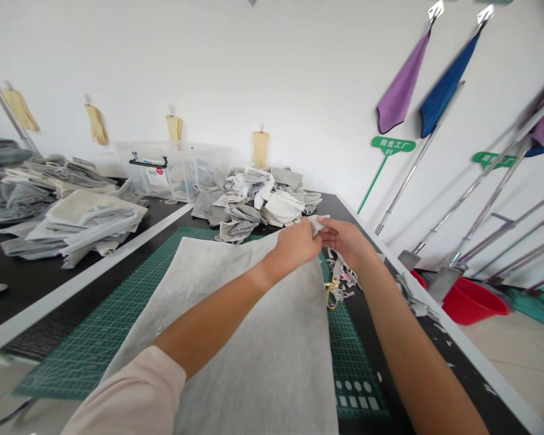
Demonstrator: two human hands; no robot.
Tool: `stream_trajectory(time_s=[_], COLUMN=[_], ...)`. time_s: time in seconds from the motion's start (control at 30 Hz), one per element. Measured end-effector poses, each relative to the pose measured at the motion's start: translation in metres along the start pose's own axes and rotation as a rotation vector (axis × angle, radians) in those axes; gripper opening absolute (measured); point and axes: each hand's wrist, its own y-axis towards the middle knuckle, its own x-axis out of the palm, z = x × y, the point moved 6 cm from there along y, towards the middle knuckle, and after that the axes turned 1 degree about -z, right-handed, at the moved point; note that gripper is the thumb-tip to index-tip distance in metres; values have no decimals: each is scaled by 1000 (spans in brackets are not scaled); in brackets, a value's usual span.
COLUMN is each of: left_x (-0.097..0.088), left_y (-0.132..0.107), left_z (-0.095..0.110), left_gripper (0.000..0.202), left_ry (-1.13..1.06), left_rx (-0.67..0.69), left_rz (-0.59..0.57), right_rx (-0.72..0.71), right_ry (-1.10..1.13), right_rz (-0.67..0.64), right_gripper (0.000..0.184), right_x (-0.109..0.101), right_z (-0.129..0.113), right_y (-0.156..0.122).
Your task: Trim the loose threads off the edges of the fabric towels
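Observation:
A large grey cloth sheet (236,320) lies spread over a green cutting mat (95,338) on the dark table. My left hand (294,244) and my right hand (344,240) meet at the sheet's far right corner (316,223). Both pinch that corner between closed fingers, and it is lifted slightly off the mat. Gold-handled scissors (330,291) lie on the mat just under my right wrist, among small fabric scraps (344,278).
A heap of grey and white cloths (258,202) sits beyond the sheet. Folded cloth stacks (81,223) lie at the left, with a clear plastic box (163,172) behind. Mop poles (480,205) lean on the right wall above a red basin (474,300).

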Motion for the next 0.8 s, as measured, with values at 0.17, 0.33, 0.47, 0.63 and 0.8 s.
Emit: stream_trajectory(time_s=[0.17, 0.33, 0.47, 0.63, 0.8], left_x=[-34, -69, -100, -147, -188], left_y=[-9, -11, -14, -16, -13], left_z=[13, 20, 13, -7, -33], left_gripper=[27, 28, 31, 30, 29], left_ry=[93, 99, 77, 129, 154], left_rx=[5, 61, 93, 69, 73], left_rz=[95, 126, 54, 111, 238], right_rx=[-175, -381, -536, -694, -791], right_ry=[-64, 41, 131, 214, 250], right_rz=[107, 238, 403, 560, 695], right_gripper=[25, 20, 16, 10, 12], right_x=[9, -4, -31, -71, -111], right_z=[-40, -80, -113, -150, -178], right_y=[-20, -31, -47, -71, -92])
